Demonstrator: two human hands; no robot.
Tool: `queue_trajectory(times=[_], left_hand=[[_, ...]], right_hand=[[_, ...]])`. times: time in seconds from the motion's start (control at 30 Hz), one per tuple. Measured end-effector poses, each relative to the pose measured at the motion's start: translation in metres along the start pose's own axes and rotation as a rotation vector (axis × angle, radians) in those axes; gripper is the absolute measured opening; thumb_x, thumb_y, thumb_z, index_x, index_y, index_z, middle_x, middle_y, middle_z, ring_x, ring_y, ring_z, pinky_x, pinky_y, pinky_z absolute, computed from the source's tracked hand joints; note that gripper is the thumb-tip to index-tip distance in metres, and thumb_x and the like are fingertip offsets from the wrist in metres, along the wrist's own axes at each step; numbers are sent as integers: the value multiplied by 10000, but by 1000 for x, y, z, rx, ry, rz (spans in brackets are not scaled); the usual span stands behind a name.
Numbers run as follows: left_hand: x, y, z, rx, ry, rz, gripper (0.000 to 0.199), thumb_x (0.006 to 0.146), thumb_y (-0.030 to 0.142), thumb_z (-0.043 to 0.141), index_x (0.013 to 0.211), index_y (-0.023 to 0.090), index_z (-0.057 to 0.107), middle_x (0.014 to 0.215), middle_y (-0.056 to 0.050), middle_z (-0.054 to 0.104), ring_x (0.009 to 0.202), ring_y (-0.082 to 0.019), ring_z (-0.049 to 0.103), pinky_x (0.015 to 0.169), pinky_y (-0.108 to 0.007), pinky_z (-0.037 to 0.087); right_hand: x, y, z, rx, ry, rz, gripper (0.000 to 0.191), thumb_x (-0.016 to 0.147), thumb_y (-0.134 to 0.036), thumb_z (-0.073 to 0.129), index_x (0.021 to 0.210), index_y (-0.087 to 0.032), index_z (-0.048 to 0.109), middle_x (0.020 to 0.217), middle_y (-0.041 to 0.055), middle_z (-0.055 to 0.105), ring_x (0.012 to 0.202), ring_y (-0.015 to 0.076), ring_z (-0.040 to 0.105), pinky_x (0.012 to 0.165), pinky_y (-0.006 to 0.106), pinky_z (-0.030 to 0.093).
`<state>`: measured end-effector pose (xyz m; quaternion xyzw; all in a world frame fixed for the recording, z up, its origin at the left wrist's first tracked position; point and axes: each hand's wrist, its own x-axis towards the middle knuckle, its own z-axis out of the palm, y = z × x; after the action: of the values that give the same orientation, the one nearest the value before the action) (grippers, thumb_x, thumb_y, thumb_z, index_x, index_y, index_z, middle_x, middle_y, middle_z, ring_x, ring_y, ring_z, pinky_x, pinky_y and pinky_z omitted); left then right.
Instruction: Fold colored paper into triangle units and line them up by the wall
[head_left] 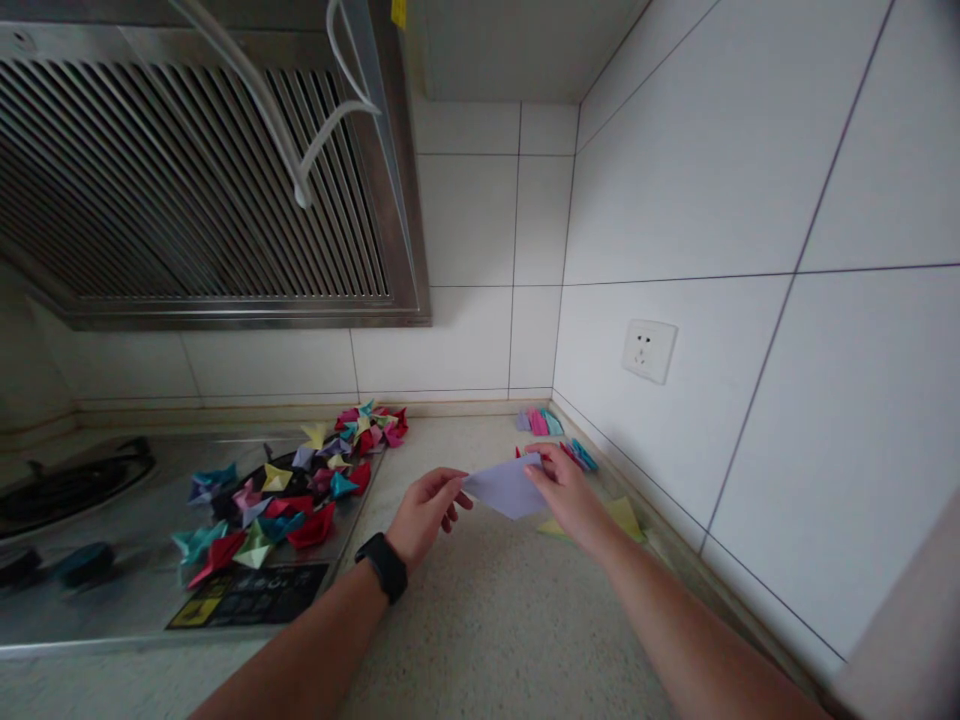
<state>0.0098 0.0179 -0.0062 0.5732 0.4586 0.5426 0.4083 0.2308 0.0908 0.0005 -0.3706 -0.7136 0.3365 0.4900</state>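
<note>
A pale purple sheet of folded paper is held up above the countertop between my two hands. My left hand, with a black watch on its wrist, pinches the paper's left corner between thumb and finger. My right hand grips the right end, its thumb on the near face and its fingers partly hidden behind. Beneath my right hand lies yellow paper, partly covered by the hand and forearm. Small red and blue folded papers rest just beyond my right hand.
Many colourful folded paper pieces cover the right part of the gas stove. More folded papers sit in the back corner of the countertop. A range hood overhangs the stove. The tiled wall at right carries a socket.
</note>
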Motion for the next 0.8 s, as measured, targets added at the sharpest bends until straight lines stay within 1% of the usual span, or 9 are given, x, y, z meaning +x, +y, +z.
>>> queue_trajectory(times=[0.07, 0.2, 0.33, 0.4, 0.47, 0.57, 0.63, 0.7, 0.8], left_hand=[[0, 0, 0, 79, -10, -5, 403, 818, 472, 515, 1028, 140, 605, 716, -34, 606, 562, -113, 496, 464, -205, 359], [-2, 3, -2, 314, -8, 124, 334, 786, 458, 569, 898, 165, 684, 762, -24, 610, 695, -131, 517, 603, -225, 379], [-5, 6, -1, 373, -134, 49, 387, 780, 509, 553, 765, 147, 687, 607, 12, 545, 578, -106, 451, 546, -222, 318], [-6, 7, 1, 338, -136, 0, 399, 767, 519, 563, 730, 138, 676, 569, 24, 509, 531, -90, 412, 511, -214, 290], [-6, 7, 3, 248, -89, -55, 405, 760, 527, 566, 743, 135, 668, 586, 20, 515, 504, -80, 389, 477, -204, 279], [-7, 7, 8, 43, -6, -76, 393, 750, 515, 588, 802, 134, 667, 713, -24, 601, 537, -85, 426, 456, -192, 303], [-8, 8, 10, -71, 13, -57, 361, 745, 479, 611, 835, 135, 672, 819, -56, 646, 583, -93, 464, 468, -188, 330], [-10, 9, 12, -138, -5, -62, 338, 742, 449, 628, 847, 131, 676, 861, -73, 664, 601, -95, 488, 479, -187, 345], [-11, 10, 15, -184, -59, -79, 338, 744, 434, 640, 848, 113, 662, 861, -97, 680, 605, -100, 520, 490, -190, 359]], right_hand=[[-2, -3, 0, 3, -27, -18, 314, 819, -348, 541, 1105, -219, 543, 788, 19, 622, 648, 153, 569, 561, 240, 421], [-6, -15, 1, 9, -61, -65, 317, 833, -337, 532, 1132, -232, 552, 755, 11, 600, 631, 147, 545, 539, 233, 404], [-8, -23, 2, 85, -51, -58, 397, 804, -346, 582, 1184, -244, 530, 729, -2, 596, 627, 147, 542, 560, 244, 417], [-7, -23, 2, 173, -20, -20, 447, 792, -372, 602, 1210, -252, 501, 726, -8, 591, 639, 150, 552, 583, 253, 436], [-7, -22, 2, 307, -6, 54, 465, 796, -418, 593, 1216, -260, 472, 761, -2, 593, 662, 153, 571, 614, 272, 462], [-11, -22, 7, 489, -87, 198, 435, 817, -517, 529, 1145, -234, 486, 833, 28, 599, 689, 155, 593, 626, 289, 482], [-16, -24, 12, 461, -222, 233, 421, 817, -550, 515, 1035, -192, 544, 833, 46, 600, 670, 142, 583, 584, 258, 463], [-21, -28, 19, 334, -357, 193, 386, 801, -526, 560, 927, -162, 591, 789, 39, 597, 621, 116, 550, 539, 221, 425], [-26, -31, 28, 240, -351, 122, 323, 788, -481, 600, 857, -165, 596, 704, -2, 567, 549, 88, 495, 491, 195, 382]])
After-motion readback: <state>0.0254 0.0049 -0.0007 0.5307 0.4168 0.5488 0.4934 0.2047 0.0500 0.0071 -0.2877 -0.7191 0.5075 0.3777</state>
